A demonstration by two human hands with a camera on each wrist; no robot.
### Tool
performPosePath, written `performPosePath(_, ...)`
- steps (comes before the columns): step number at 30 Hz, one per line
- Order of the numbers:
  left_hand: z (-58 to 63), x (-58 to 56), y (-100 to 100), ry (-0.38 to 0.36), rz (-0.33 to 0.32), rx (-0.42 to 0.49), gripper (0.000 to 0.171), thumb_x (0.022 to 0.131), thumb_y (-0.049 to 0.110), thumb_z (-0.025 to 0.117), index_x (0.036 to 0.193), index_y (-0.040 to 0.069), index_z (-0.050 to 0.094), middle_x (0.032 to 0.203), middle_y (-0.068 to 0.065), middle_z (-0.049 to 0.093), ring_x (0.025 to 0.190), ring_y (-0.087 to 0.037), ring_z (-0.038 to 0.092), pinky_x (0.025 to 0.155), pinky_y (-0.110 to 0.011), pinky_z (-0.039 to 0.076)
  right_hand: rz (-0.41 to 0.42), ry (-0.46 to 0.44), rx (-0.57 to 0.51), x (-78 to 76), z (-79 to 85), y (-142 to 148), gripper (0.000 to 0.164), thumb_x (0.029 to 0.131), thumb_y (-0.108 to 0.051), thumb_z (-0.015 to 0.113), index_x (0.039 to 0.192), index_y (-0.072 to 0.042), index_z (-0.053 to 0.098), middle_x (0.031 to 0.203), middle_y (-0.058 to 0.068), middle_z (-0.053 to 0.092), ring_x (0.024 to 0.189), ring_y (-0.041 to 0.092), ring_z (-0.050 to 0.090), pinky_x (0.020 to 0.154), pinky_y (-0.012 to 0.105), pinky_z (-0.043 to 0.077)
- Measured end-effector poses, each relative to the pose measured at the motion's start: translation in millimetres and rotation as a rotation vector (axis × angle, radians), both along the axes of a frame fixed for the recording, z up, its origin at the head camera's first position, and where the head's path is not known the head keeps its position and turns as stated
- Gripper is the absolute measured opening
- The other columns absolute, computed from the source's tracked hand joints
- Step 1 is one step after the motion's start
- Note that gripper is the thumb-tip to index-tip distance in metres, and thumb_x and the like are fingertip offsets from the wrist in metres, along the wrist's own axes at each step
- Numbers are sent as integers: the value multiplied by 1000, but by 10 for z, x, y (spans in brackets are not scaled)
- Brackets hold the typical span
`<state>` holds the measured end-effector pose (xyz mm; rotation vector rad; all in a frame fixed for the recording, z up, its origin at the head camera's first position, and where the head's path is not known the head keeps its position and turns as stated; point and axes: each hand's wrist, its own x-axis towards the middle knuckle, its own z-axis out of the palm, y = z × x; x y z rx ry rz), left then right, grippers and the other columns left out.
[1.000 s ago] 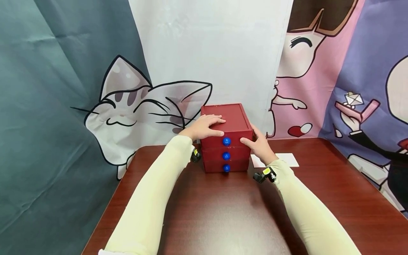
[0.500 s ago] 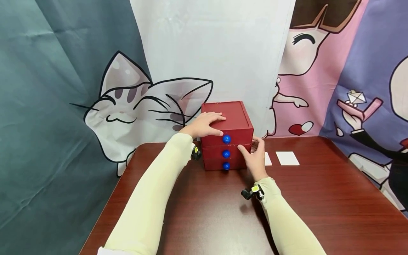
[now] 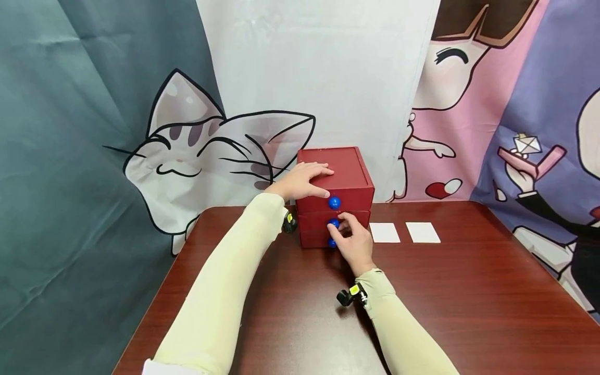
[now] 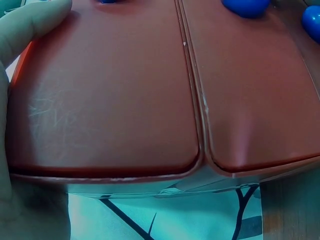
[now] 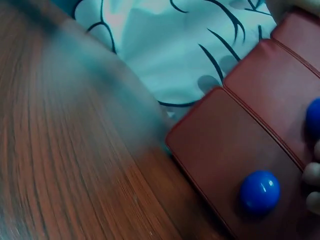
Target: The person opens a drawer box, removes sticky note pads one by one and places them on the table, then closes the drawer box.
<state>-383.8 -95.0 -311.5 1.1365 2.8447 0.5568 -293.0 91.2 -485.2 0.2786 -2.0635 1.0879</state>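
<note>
A red drawer box stands at the back of the table, with blue knobs down its front. My left hand rests on the box's top left, fingers extended and thumb along the front edge near the top knob. At the middle drawer, the thumb and forefinger of my right hand are curled round the middle knob; the fingers partly cover it. Only fingertips beside that knob show in the right wrist view. The bottom knob has no finger on it. All drawers look closed.
Two white paper squares lie on the brown table, right of the box. A printed cloth backdrop hangs close behind the table.
My right hand has moved from the box's right side, first down and then left, to the middle knob, uncovering the paper squares. My left hand has stayed on the box.
</note>
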Motion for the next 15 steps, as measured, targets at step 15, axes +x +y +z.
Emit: performPosePath(15, -26, -18, -6, -10, 1, 16, 69, 90, 49, 68, 152, 26, 48, 163, 2, 33, 152, -16, 23, 125, -39, 1, -185, -36, 293, 68, 88, -139, 29, 87, -38, 78, 94, -17, 59, 69, -3, 61, 60, 19, 60, 46, 40, 44)
